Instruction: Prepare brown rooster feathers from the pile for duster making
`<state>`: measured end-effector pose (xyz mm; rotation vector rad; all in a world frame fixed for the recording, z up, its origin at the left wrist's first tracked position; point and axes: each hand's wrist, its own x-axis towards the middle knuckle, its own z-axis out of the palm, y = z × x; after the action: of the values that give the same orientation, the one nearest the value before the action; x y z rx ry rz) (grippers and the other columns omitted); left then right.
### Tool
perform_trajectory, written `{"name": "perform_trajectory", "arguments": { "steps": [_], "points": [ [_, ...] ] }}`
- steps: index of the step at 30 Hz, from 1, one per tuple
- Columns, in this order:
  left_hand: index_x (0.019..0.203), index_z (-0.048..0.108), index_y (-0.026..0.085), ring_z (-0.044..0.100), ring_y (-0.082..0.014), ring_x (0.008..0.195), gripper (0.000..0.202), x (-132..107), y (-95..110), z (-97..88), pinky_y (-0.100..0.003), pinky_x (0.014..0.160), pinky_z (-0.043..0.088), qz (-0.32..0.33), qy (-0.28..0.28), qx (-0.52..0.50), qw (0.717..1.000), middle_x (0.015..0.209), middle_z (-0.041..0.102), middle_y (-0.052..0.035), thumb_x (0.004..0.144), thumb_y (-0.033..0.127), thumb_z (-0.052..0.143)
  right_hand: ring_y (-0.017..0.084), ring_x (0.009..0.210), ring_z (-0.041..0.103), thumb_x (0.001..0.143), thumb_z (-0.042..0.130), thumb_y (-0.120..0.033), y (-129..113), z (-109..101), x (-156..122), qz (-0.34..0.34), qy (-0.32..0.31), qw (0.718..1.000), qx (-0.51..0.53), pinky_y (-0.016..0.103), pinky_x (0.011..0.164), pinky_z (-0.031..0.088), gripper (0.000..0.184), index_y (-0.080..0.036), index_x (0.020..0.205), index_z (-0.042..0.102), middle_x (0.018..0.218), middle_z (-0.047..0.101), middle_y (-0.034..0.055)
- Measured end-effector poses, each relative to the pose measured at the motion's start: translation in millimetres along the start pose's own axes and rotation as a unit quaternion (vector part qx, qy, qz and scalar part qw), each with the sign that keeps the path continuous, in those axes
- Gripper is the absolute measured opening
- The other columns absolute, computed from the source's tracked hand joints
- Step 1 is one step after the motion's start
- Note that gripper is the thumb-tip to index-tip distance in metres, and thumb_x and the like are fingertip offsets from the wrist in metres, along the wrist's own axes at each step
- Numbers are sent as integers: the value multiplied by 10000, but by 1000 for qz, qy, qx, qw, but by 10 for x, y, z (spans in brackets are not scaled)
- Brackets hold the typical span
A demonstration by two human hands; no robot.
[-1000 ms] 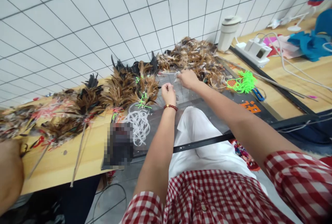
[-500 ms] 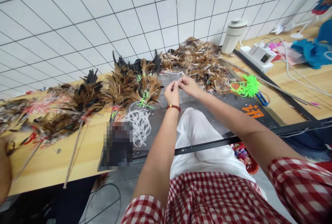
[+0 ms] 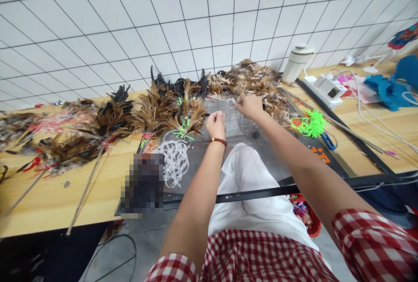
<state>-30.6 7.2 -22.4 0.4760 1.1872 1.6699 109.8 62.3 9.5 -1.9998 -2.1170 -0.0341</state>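
My left hand [image 3: 216,124], with a dark red bead bracelet at its wrist, hovers over the dark glass sheet [image 3: 199,160]. Its fingers are curled into a pinch, and whatever they hold is too small to make out. Further right and back, my right hand [image 3: 251,105] pinches at the front edge of the loose brown feathers [image 3: 248,75]; what lies between its fingertips cannot be told. Left of my hands stand bundles of brown and black feathers [image 3: 153,108], some tied with bright green string. A tangle of clear white strip [image 3: 175,160] lies in front of them.
Feather bundles on sticks [image 3: 88,182] lie at the left on the wooden table [image 3: 39,212]. To the right are neon green strings [image 3: 310,123], a blue-handled tool [image 3: 328,141], a white tumbler [image 3: 298,62] and a white power strip [image 3: 326,88] with cables. A black frame edge [image 3: 254,195] runs across my lap.
My hands were together at the fingertips and are now apart. The right hand has moved right to the loose feathers; the left stays over the glass. The view has shifted slightly.
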Motion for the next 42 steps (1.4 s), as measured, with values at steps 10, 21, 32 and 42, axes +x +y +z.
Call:
{"name": "perform_trajectory", "arguments": {
  "steps": [10, 21, 32, 42],
  "points": [
    [751, 757, 168, 598, -70, 617, 116, 41, -70, -9, -224, 700, 500, 13, -28, -8, 999, 675, 716, 28, 821, 76, 759, 150, 646, 525, 828, 660, -380, 3, 187, -285, -14, 44, 893, 447, 288, 668, 417, 204, -188, 784, 711, 675, 635, -5],
    [747, 809, 156, 642, -82, 689, 100, 36, -109, -32, -257, 770, 551, -29, -87, -31, 995, 759, 783, -13, 704, 115, 890, 141, 675, 485, 795, 638, -471, -110, 279, -570, -60, 35, 865, 498, 295, 693, 399, 283, -195, 735, 651, 692, 596, -4],
    [768, 683, 174, 671, -84, 743, 184, 48, -20, -104, -250, 824, 557, -24, -96, -29, 995, 785, 733, -8, 888, 240, 807, 221, 820, 661, 869, 601, -271, 339, 75, -456, -93, 85, 957, 263, 341, 819, 466, 244, -160, 935, 808, 882, 774, 79],
    [772, 627, 179, 624, -69, 626, 183, -12, 15, -71, -220, 747, 528, -55, -62, -70, 994, 576, 571, 60, 886, 179, 769, 309, 1083, 708, 958, 648, -383, 61, 22, -616, -75, -47, 994, 57, 384, 864, 439, 299, -159, 1070, 811, 1134, 795, 154]
  ]
}}
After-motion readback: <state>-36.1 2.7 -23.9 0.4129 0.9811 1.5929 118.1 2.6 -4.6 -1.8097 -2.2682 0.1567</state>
